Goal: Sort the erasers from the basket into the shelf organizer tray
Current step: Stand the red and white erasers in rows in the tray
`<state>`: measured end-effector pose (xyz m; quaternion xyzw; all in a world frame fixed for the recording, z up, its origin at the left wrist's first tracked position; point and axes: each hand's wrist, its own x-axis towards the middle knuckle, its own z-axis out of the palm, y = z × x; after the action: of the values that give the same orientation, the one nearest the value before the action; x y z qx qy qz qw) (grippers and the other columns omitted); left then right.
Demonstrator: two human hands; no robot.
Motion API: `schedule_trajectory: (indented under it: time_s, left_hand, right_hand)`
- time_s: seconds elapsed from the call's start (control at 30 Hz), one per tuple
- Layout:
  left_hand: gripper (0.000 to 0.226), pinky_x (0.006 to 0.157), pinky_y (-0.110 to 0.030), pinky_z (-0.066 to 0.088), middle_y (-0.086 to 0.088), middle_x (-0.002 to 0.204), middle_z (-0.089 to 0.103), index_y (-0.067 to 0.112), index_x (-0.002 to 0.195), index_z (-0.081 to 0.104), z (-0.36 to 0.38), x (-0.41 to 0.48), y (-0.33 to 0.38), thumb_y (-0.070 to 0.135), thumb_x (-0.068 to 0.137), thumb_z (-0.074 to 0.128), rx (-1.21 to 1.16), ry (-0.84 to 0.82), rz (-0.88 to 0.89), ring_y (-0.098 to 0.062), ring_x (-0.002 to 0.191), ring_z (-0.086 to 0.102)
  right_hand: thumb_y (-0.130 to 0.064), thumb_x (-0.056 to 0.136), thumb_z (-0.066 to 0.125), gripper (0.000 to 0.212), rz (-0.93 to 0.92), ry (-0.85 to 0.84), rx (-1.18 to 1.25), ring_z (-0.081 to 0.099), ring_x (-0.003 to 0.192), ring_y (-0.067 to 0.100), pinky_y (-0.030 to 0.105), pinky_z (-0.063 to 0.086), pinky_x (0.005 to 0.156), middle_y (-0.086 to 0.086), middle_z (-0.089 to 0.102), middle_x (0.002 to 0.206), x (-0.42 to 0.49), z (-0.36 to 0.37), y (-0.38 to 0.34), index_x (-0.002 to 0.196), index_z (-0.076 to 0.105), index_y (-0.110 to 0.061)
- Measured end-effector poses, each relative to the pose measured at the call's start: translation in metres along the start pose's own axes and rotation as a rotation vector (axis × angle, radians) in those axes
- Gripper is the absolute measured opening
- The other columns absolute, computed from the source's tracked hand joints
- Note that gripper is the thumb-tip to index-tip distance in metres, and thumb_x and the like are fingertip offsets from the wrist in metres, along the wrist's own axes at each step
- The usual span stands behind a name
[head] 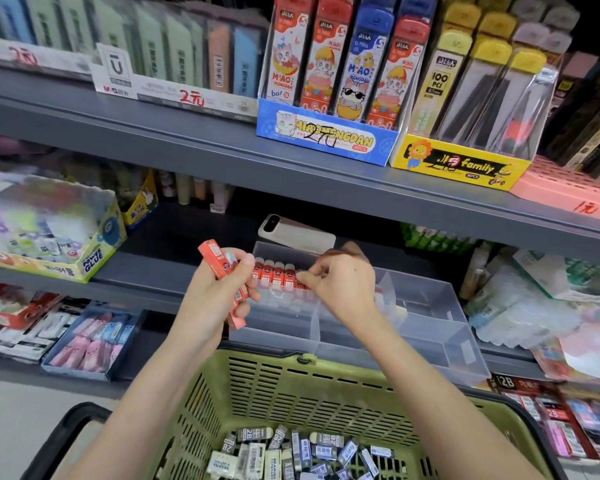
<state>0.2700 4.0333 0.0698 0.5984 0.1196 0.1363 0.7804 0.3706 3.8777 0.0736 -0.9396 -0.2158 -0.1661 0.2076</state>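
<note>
A clear plastic organizer tray with dividers sits on the middle shelf. A row of red-sleeved erasers stands in its back left compartment. My left hand grips a stack of red-sleeved erasers just left of the tray. My right hand reaches into the back left compartment and pinches a red eraser at the right end of that row. Below, a green slotted basket holds several black, white and blue erasers.
A phone lies on the shelf behind the tray. A glue box stands to the left, packaged goods to the right. The upper shelf overhangs with pencil-lead display boxes. The basket's black handle arches at the lower left.
</note>
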Motion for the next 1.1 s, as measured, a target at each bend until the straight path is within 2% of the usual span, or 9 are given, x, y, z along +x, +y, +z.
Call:
schedule_trajectory:
  time_s: [0.1,0.23,0.3,0.37,0.53,0.7,0.87,1.0,1.1]
  left_hand:
    - [0.025,0.04,-0.02,0.034,-0.001,0.063,0.061,0.016,0.094,0.058,0.0,-0.001,0.003,0.038,0.083,0.06,-0.012,-0.036,0.013,-0.011,0.055,0.052]
    - [0.037,0.038,-0.019,0.03,-0.001,0.062,0.057,0.017,0.1,0.056,0.001,-0.001,0.005,0.046,0.078,0.058,0.003,-0.077,-0.017,-0.008,0.049,0.047]
    - [0.039,0.037,-0.019,0.027,-0.001,0.061,0.055,0.018,0.101,0.055,0.001,-0.001,0.004,0.049,0.078,0.057,0.018,-0.092,-0.026,-0.008,0.045,0.043]
    - [0.041,0.037,-0.019,0.027,-0.002,0.062,0.054,0.018,0.103,0.055,0.0,-0.001,0.004,0.05,0.077,0.056,0.018,-0.103,-0.028,-0.008,0.045,0.042]
    - [0.047,0.038,-0.021,0.026,-0.006,0.063,0.054,0.015,0.107,0.054,0.001,0.0,0.004,0.052,0.078,0.054,0.037,-0.112,-0.028,-0.014,0.05,0.038]
    - [0.046,0.037,-0.021,0.026,-0.007,0.063,0.053,0.014,0.104,0.053,0.002,-0.002,0.003,0.052,0.079,0.053,0.055,-0.11,-0.014,-0.01,0.042,0.035]
    - [0.047,0.036,-0.019,0.027,-0.005,0.061,0.053,0.018,0.103,0.056,0.004,-0.005,0.004,0.057,0.077,0.055,0.109,-0.112,0.015,-0.007,0.04,0.037]
    - [0.022,0.041,-0.024,0.024,-0.004,0.06,0.053,0.027,0.093,0.058,0.004,-0.003,0.005,0.049,0.089,0.054,0.216,-0.125,0.035,-0.024,0.051,0.035]
    - [0.017,0.039,-0.022,0.026,0.0,0.054,0.052,0.031,0.087,0.058,0.004,-0.002,0.008,0.048,0.09,0.055,0.323,-0.164,0.068,-0.02,0.047,0.035]
  right_hand:
    - [-0.046,0.078,0.067,0.026,-0.034,-0.11,-0.055,0.049,0.093,0.014,0.028,0.033,0.079,-0.004,0.069,0.073,0.0,0.004,0.003,0.069,0.074,-0.023]
    - [-0.044,0.092,0.05,0.038,-0.044,-0.223,-0.024,0.05,0.094,0.018,0.034,0.019,0.106,0.0,0.066,0.07,0.001,0.001,0.011,0.072,0.071,-0.018]
    - [-0.038,0.094,0.047,0.034,-0.071,-0.223,0.024,0.05,0.096,0.016,0.033,0.02,0.104,-0.002,0.067,0.075,0.001,-0.003,0.016,0.077,0.071,-0.022]
    - [-0.032,0.095,0.045,0.026,-0.17,-0.167,-0.081,0.05,0.101,0.015,0.029,0.02,0.095,-0.003,0.068,0.09,-0.001,-0.006,0.019,0.104,0.07,-0.031]
    - [-0.027,0.097,0.032,0.042,-0.364,-0.202,-0.283,0.049,0.108,0.022,0.026,0.018,0.087,-0.002,0.062,0.109,0.005,-0.005,0.017,0.137,0.043,-0.035]
    - [-0.037,0.098,0.036,0.037,-0.451,-0.17,-0.305,0.05,0.105,0.018,0.031,0.017,0.088,-0.001,0.068,0.099,0.003,-0.004,0.019,0.13,0.053,-0.031]
    - [-0.042,0.093,0.04,0.036,-0.372,-0.156,-0.084,0.051,0.092,0.019,0.03,0.018,0.079,-0.003,0.069,0.077,-0.003,0.002,0.015,0.117,0.064,-0.032]
    - [-0.041,0.092,0.049,0.03,-0.4,-0.167,-0.12,0.052,0.09,0.021,0.033,0.023,0.079,-0.008,0.071,0.079,-0.007,0.002,0.017,0.115,0.064,-0.032]
    - [-0.035,0.088,0.055,0.021,-0.425,-0.039,-0.152,0.055,0.079,0.023,0.036,0.031,0.075,-0.009,0.071,0.072,-0.011,-0.009,0.01,0.1,0.072,-0.029]
